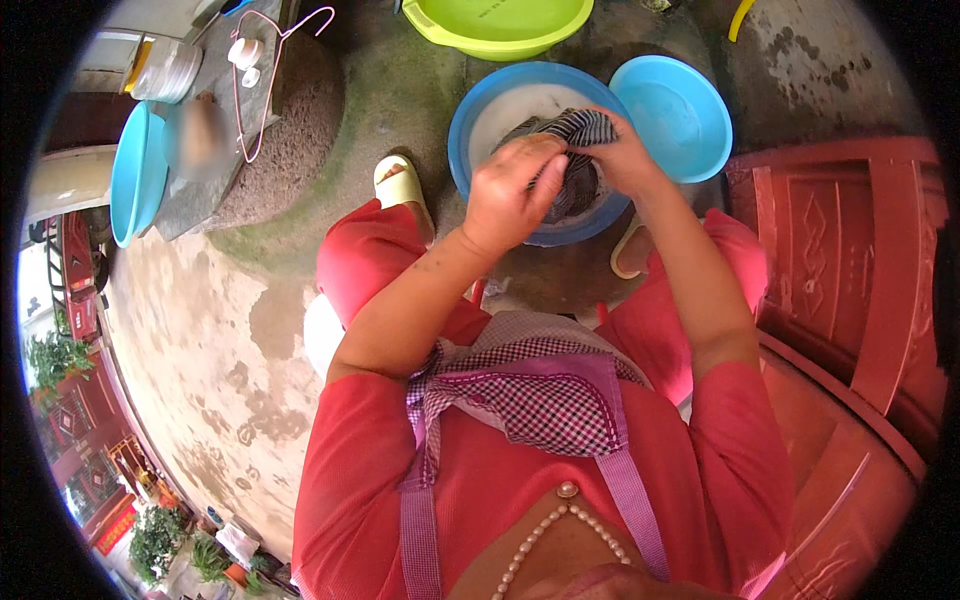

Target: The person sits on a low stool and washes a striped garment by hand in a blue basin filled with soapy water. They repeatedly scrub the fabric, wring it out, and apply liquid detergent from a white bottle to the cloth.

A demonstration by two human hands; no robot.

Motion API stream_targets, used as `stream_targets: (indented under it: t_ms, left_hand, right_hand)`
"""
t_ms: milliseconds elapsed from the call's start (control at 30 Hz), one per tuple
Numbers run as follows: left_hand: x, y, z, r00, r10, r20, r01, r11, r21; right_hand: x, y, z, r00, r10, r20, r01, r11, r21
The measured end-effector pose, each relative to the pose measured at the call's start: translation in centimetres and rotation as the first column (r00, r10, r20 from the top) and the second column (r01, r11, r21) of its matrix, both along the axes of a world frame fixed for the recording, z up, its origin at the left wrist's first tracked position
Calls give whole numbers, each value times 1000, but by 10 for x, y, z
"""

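Observation:
A dark garment with thin pale stripes (589, 129) is bunched between my two hands, above a round blue basin (469, 94). My left hand (517, 187) pinches one edge of the cloth with curled fingers. On the other side, my right hand (619, 154) grips the striped fabric, its fingers partly hidden behind it. Whitish, sudsy water (499, 112) fills the basin, and the lower part of the garment hangs down into it.
A light-blue basin (675, 120) touches the blue one at the right. Beyond them stands a lime-green basin (499, 30). A stone slab at the left bears a pink clothes hanger (238, 97) and a turquoise basin (139, 176). Red carved wooden panels (817, 277) border the right side.

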State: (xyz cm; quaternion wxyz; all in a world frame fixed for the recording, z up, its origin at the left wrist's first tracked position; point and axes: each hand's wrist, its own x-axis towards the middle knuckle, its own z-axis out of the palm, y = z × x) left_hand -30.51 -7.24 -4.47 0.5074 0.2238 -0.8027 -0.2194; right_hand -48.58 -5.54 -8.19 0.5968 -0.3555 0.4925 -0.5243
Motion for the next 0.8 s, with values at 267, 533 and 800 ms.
stream_targets:
  t_ms: [267, 533, 800]
  left_hand:
    - [-12, 15, -30, 737, -578, -350, 293, -193, 936]
    - [-46, -4, -6, 439, -126, -890, 802, -392, 451]
    - [-32, -27, 14, 404, 137, -904, 853, -414, 318]
  right_hand:
    - [-1, -16, 35, 871, -376, 316, 413, 909, -60]
    - [-12, 11, 97, 732, 134, 668, 151, 924, -351]
    - [23, 56, 94, 181, 147, -972, -819, 570, -66]
